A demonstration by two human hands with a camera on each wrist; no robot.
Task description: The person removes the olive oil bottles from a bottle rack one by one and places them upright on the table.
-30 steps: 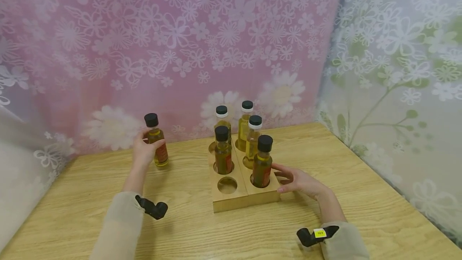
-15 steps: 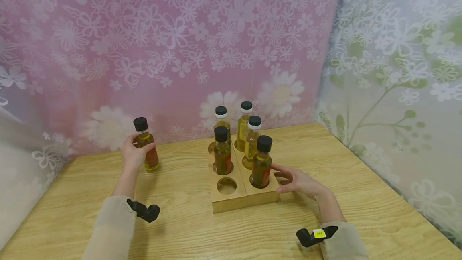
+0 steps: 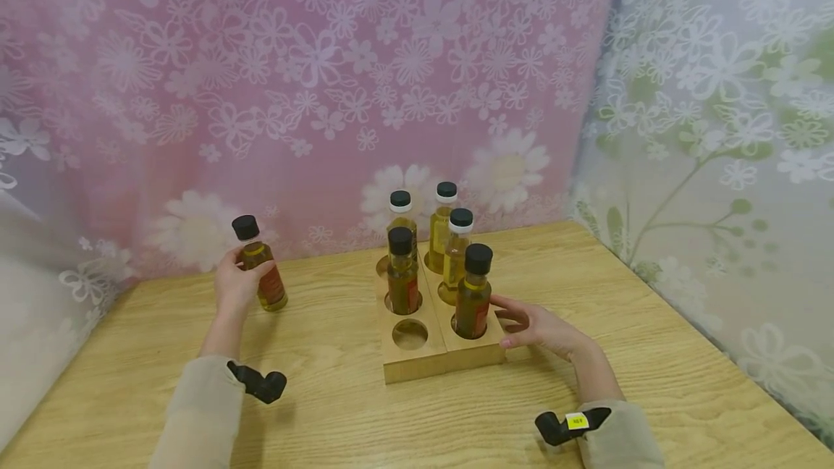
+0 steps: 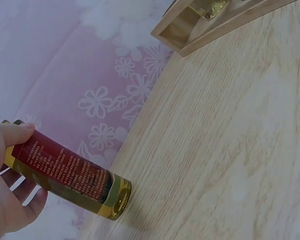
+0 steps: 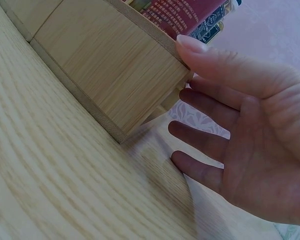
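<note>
My left hand grips a small oil bottle with a black cap and red label, left of the wooden rack. The bottle leans with its cap to the left. In the left wrist view the bottle lies aslant in my left hand, its base low over the table; I cannot tell if it touches. My right hand rests with straight fingers against the rack's right side. The thumb touches the rack's top edge. The rack holds several bottles, the nearest by my right hand, and one empty hole.
The wooden table is hemmed by flowered curtains, pink behind and pale green to the right. Bare tabletop lies in front of the rack and to its left. A black camera mount sits on each wrist.
My left hand has carried the bottle to the left, away from the rack, and tilted its cap leftward. The right hand has stayed at the rack's side.
</note>
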